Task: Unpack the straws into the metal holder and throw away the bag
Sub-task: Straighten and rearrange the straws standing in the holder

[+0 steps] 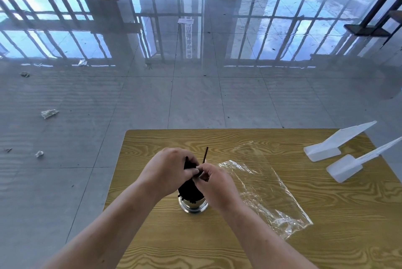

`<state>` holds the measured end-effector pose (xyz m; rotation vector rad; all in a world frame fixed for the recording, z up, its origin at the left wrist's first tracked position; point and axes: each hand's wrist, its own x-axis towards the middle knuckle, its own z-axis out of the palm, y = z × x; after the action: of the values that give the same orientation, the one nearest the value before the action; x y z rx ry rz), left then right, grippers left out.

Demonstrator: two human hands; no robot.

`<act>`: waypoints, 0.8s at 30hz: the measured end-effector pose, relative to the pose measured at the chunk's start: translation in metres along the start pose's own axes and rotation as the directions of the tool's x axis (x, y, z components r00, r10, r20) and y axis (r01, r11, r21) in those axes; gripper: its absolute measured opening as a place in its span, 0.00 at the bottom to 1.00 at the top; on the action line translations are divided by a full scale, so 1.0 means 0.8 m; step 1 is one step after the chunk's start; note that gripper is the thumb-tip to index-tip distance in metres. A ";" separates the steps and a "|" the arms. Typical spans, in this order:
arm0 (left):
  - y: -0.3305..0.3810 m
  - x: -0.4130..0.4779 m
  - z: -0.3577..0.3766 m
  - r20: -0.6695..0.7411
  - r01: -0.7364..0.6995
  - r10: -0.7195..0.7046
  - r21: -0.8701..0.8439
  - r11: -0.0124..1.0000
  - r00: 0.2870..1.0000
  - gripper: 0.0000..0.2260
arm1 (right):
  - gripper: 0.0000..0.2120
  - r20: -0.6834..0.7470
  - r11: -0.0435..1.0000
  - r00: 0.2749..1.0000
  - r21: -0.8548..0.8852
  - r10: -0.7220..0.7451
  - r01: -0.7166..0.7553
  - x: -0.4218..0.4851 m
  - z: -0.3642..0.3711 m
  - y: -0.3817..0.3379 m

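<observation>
Here, thin black straws, bunched tight, stand in a shiny metal holder mid-table. L hand wraps round the bundle's top; R hand pinches straws beside it, w/ one straw poking up above. The clear bag lies crinkled on the wood-grain table, just right of the holder. Two white plastic stands sit further right.

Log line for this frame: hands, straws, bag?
left hand: grips straws | right hand: pinches straws | straws: standing in metal holder | bag: empty, lying on table
</observation>
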<state>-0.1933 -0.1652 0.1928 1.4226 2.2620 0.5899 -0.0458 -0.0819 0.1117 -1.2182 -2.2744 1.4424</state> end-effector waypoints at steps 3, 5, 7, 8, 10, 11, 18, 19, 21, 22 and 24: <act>0.000 0.001 -0.001 0.008 0.002 -0.002 0.004 1.000 1.000 0.03 | 0.06 -0.006 1.000 1.000 -0.005 -0.013 0.013 -0.001 -0.001 0.001; -0.001 0.000 0.000 0.012 0.002 -0.002 0.012 1.000 1.000 0.03 | 0.07 -0.009 1.000 1.000 -0.019 -0.025 0.025 -0.002 0.000 0.000; -0.003 0.000 0.001 0.019 0.000 0.000 0.015 1.000 1.000 0.04 | 0.08 -0.014 0.999 0.999 -0.039 -0.037 0.037 -0.002 0.000 -0.001; -0.004 0.000 0.002 0.025 0.004 -0.004 0.007 1.000 1.000 0.04 | 0.09 -0.021 0.998 0.999 -0.051 -0.044 0.043 -0.002 0.000 -0.001; -0.007 0.000 0.004 0.039 0.023 -0.023 -0.014 1.000 0.999 0.04 | 0.11 -0.038 0.997 0.997 -0.058 -0.060 0.058 -0.001 -0.001 0.001; -0.009 -0.001 0.006 0.044 0.033 -0.032 -0.018 0.999 0.999 0.04 | 0.12 -0.044 0.997 0.997 -0.042 -0.063 0.062 -0.001 -0.002 0.002; -0.019 0.001 0.027 0.046 0.055 -0.055 -0.004 0.998 0.997 0.06 | 0.05 -0.087 0.993 0.990 0.036 -0.107 0.111 -0.004 -0.023 0.003; -0.020 0.002 0.030 0.051 0.060 -0.060 0.010 0.998 0.997 0.07 | 0.05 -0.098 0.993 0.989 0.030 -0.108 0.112 -0.004 -0.025 0.004; -0.022 0.003 0.036 0.057 0.069 -0.071 0.031 0.997 0.996 0.14 | 0.05 -0.076 0.994 0.991 0.029 -0.107 0.109 -0.003 -0.029 0.007; -0.023 0.003 0.039 0.059 0.071 -0.073 0.041 0.997 0.996 0.17 | 0.05 -0.040 0.994 0.994 0.031 -0.101 0.103 -0.003 -0.030 0.008; -0.026 0.003 0.042 0.067 0.073 -0.076 0.051 0.996 0.995 0.23 | 0.07 0.016 0.996 0.996 0.022 -0.084 0.083 -0.003 -0.030 0.011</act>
<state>-0.1918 -0.1664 0.1531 1.3531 2.2783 0.4582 -0.0264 -0.0659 0.1179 -1.0952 -2.2856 1.4488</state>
